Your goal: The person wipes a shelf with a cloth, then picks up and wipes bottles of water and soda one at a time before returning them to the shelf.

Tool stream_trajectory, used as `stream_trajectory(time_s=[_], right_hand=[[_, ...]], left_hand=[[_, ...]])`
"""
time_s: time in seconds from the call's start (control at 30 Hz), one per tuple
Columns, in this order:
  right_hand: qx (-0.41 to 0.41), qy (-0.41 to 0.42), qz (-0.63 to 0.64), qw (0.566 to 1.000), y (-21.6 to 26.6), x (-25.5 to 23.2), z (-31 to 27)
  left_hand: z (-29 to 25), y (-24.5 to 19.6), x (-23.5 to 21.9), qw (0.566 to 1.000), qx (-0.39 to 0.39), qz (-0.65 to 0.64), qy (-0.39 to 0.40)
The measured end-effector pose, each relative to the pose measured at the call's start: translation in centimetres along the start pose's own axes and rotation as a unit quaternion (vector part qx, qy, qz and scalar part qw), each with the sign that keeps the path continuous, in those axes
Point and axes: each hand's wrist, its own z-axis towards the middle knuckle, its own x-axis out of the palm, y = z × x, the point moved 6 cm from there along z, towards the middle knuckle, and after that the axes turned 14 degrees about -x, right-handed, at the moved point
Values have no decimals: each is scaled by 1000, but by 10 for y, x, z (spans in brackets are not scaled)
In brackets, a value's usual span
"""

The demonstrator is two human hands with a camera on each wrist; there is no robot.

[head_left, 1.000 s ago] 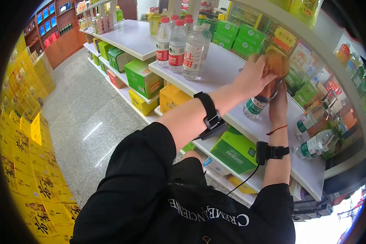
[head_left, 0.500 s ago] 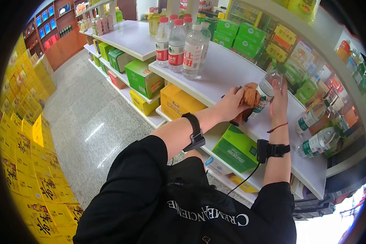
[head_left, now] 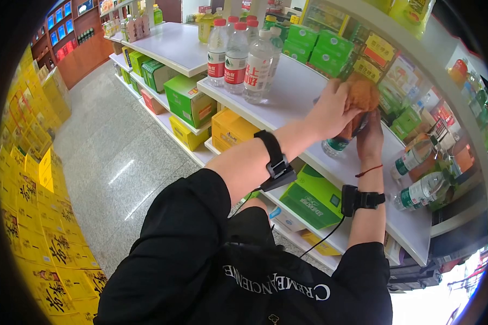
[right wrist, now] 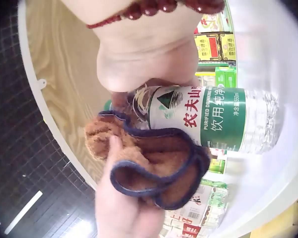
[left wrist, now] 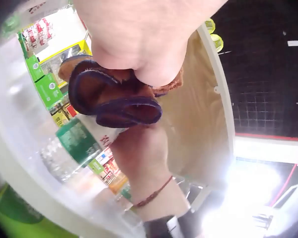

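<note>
My left hand (head_left: 329, 112) grips a bunched brown cloth with dark blue edging (head_left: 363, 93) against the upper part of a clear water bottle (right wrist: 221, 116). The bottle has a green and white label, and its lower end shows below the cloth in the head view. My right hand (head_left: 370, 140) holds the same bottle near its top from the other side. Folds of the cloth (right wrist: 161, 156) hang beside the bottle's label in the right wrist view. Hand and cloth hide most of the cap end.
Red-capped bottles (head_left: 236, 62) and white-capped bottles (head_left: 257, 67) stand on the white shelf (head_left: 295, 81) to the left. Two green-labelled bottles (head_left: 417, 192) are at the right. Green boxes (head_left: 312, 200) sit on the shelf below, and yellow cartons (head_left: 43, 244) are stacked across the aisle.
The cloth moved from the bottle's upper part down to its lower left side, uncovering the top, then back up over the upper part. The right hand kept its hold on the bottle.
</note>
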Motion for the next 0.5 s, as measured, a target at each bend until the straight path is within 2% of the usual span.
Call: stream_trajectory(time_s=[0.03, 0.1, 0.17, 0.27, 0.4, 0.5], right_hand=[[-6, -20, -1, 1000, 3, 1, -1], [-4, -8, -1, 1000, 0, -1, 0], [-1, 6, -1, 1000, -3, -2, 0], [-9, -12, -1, 1000, -4, -3, -1], [-7, -4, -12, 1000, 0, 3, -6], [-16, 6, -47, 999, -4, 0, -5]], left_hand=[[-7, 13, 3, 1000, -19, -18, -2], [-22, 36, 6, 999, -39, -35, -2], [-39, 62, 14, 992, -99, 25, 75], [-60, 80, 14, 986, -112, 63, 106], [-48, 76, 14, 989, -116, 46, 81], [-12, 42, 3, 992, -97, 32, 73]])
